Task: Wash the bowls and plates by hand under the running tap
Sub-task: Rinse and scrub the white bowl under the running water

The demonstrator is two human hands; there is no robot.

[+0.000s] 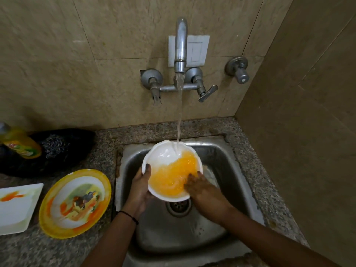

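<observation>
Holding the bowl [163, 153] by its near-left rim, the left hand [139, 186] clamps it with the thumb hooked over the edge and the fingers curled underneath. The bowl hangs over the sink [221, 160], tipped a little toward the right hand [204, 191]. That hand lies flat in the bowl's near-right side, fingers [192, 177] stretched out and dipped in the liquid, gripping nothing.

The bowl looks like glazed white ceramic or melamine (I cannot tell which): stiff, light enough for one hand, and slick now that it is wet. A pinch on the rim alone could slip, so the thumb-over, fingers-under hold is probably the safest grip. If it dropped onto the steel it might chip.

The stream from the tap [180, 47] lands on the bowl's far wall, beyond both hands. Cloudy orange water fills the lower half around the right fingertips, while the far-left wall shows bare white. Below the wrists the drain [178, 206] is open.

Out past the left hand, on the counter [107, 139], a round yellow-rimmed plate [86, 172] holds orange and dark smears. Farther out, a square white plate [17, 214] carries an orange streak. Neither looks washed yet. Beyond them stand a yellow soap bottle [21, 143] and a dark scrubber or cloth [57, 149].
</observation>
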